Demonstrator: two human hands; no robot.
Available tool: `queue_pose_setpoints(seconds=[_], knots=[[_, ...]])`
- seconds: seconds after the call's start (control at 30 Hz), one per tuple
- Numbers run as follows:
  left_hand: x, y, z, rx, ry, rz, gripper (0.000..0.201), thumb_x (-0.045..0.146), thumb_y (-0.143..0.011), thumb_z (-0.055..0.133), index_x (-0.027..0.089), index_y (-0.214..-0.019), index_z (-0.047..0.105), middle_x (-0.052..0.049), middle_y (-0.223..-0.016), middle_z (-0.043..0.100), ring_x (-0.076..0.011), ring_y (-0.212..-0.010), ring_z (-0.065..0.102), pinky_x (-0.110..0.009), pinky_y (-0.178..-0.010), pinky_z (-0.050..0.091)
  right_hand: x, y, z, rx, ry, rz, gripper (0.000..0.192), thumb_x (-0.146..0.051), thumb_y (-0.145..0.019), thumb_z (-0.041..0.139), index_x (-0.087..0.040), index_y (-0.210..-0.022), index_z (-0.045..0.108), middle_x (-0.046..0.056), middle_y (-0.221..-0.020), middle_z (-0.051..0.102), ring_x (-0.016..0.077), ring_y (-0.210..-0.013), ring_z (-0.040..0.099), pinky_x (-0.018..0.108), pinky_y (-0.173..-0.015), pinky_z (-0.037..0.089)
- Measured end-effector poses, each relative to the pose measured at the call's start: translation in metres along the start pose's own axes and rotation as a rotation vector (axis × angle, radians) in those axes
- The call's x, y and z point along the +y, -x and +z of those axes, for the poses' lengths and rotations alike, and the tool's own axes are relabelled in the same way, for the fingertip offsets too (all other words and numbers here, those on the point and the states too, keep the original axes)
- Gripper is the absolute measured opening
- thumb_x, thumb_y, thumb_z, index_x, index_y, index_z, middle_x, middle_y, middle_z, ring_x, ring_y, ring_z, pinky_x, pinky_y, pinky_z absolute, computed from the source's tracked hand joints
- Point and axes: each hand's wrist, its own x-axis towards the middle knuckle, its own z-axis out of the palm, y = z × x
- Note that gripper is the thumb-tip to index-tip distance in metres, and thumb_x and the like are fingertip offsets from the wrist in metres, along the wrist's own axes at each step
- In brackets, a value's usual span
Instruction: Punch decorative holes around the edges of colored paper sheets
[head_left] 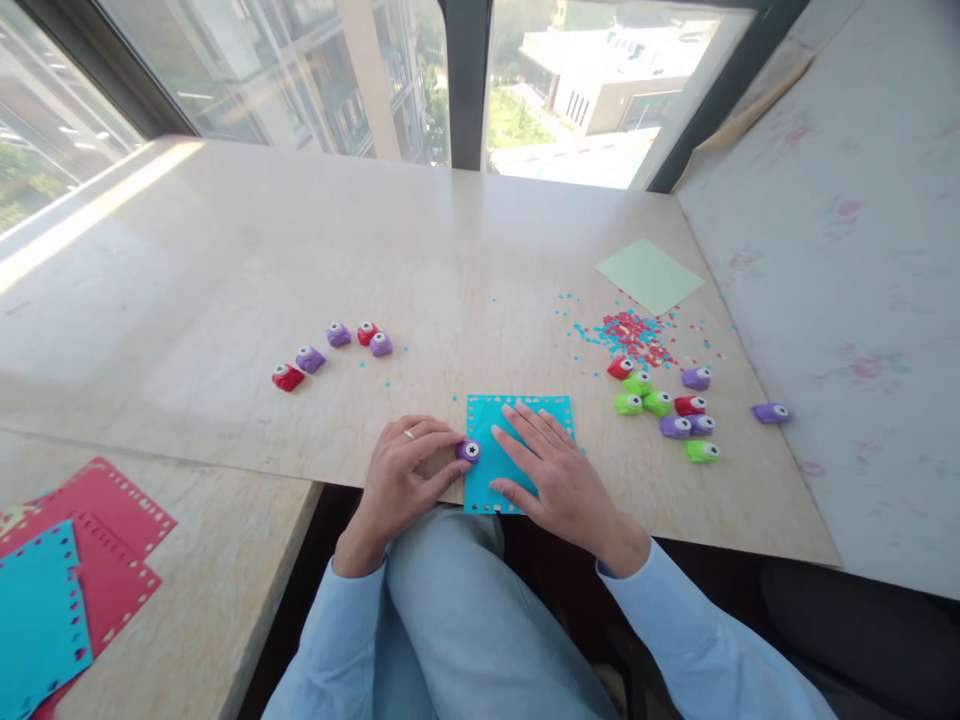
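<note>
While the left hand [409, 462] pinches a small purple paper punch [469, 450] between its fingertips at the left edge of a blue paper sheet [504, 462], the right hand [551, 472] lies flat on the same sheet with its fingers spread, pressing it down. This blue sheet lies at the near edge of the tabletop [375, 250], just in front of the person, and small holes run along its border. To the right of the sheet, a cluster of green, purple and red punches [667, 405] stands close together, and one more purple punch [770, 412] lies apart, further right. Behind this cluster, a heap of red and blue paper bits [634, 335] is scattered, and a light green sheet [649, 276] lies beyond it. On the left side, five purple and red punches [334, 352] sit in a loose row. At the lower left, red and blue punched sheets [67, 590] are stacked on a lower surface.
</note>
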Motion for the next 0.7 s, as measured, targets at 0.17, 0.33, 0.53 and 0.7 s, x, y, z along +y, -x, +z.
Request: queue_pose_setpoints(seconds=[0.17, 0.33, 0.53, 0.7], knots=[[0.0007, -0.0002, 0.0011, 0.004, -0.035, -0.006, 0.019, 0.036, -0.086, 0.069, 0.025, -0.102, 0.072, -0.004, -0.1, 0.071, -0.022, -0.101, 0.06, -0.04, -0.091, 0.045, -0.0001, -0.0003, -0.0008, 0.008, -0.021, -0.001, 0.058, -0.05, -0.096, 0.049, -0.017, -0.143, 0.048, 0.014, -0.154, 0.036, 0.03, -0.145, 0.028, 0.054, -0.117, 0.03], [0.0032, -0.0013, 0.0008, -0.003, -0.038, -0.016, 0.019, 0.037, -0.086, 0.068, 0.025, -0.101, 0.071, -0.005, -0.099, 0.071, -0.0224, -0.1, 0.06, -0.04, -0.09, 0.045, 0.0001, 0.0004, -0.0008, 0.008, -0.033, 0.006, 0.058, -0.049, -0.095, 0.05, -0.018, -0.144, 0.047, 0.013, -0.154, 0.036, 0.0297, -0.145, 0.028, 0.054, -0.117, 0.03], [0.005, -0.0015, -0.0011, 0.002, -0.019, -0.035, 0.026, 0.038, -0.084, 0.071, 0.025, -0.107, 0.069, -0.004, -0.103, 0.07, -0.0224, -0.1, 0.06, -0.04, -0.09, 0.045, 0.0022, 0.0002, 0.0011, 0.025, -0.051, -0.003, 0.061, -0.05, -0.095, 0.05, -0.015, -0.145, 0.045, 0.014, -0.155, 0.035, 0.0296, -0.145, 0.028, 0.053, -0.117, 0.03], [0.0064, -0.0007, -0.0022, 0.021, 0.044, -0.063, 0.028, 0.037, -0.084, 0.071, 0.024, -0.108, 0.068, -0.005, -0.104, 0.07, -0.0222, -0.102, 0.061, -0.039, -0.091, 0.046, 0.0053, 0.0021, -0.0036, 0.196, -0.281, 0.03, 0.059, -0.044, -0.096, 0.052, -0.019, -0.148, 0.039, 0.013, -0.151, 0.042, 0.0274, -0.141, 0.037, 0.052, -0.113, 0.038]])
